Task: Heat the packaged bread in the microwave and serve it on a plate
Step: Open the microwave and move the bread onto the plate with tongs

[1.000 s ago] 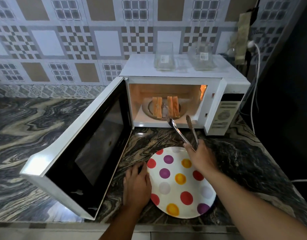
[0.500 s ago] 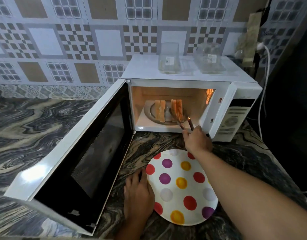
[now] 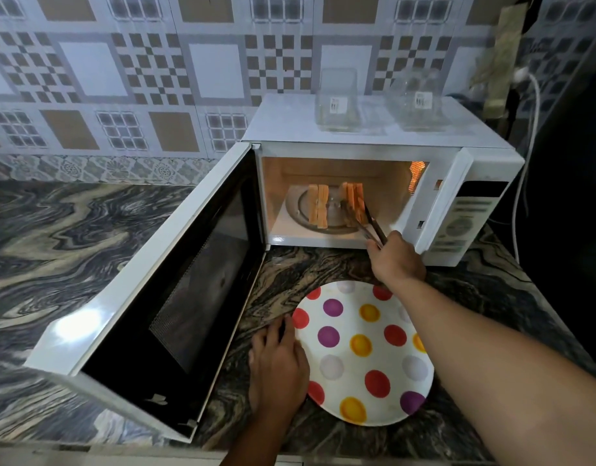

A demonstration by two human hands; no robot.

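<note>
Inside the microwave (image 3: 357, 142), at twelve o'clock from the plate (image 3: 367, 391), two pairs of bread slices are stood on edge on the turntable (image 3: 298, 210). The right pair (image 3: 353, 200) is straddled by the tongs (image 3: 368, 223), one arm on each side; whether the tips are already pressed into the bread cannot be told. The tongs are held closed-fisted in the right hand (image 3: 395, 260) at the cavity mouth, probably so that hot slices need not be touched. The left pair (image 3: 318, 205) is left untouched, well apart at nine o'clock from the first.

The plate is kept flat on the counter (image 3: 71, 230), just in front of the opening, so that the carry is short. Its nine o'clock rim is steadied by the left hand (image 3: 276, 368), laid flat with fingers spread, nothing being gripped.

The door (image 3: 162, 297) is swung fully out to the left, so room is walled off on that side. Open room is left straight back toward six o'clock, over the plate. The cavity's lip and right wall are the edges to be cleared, in all likelihood, when the slices are drawn out.
</note>
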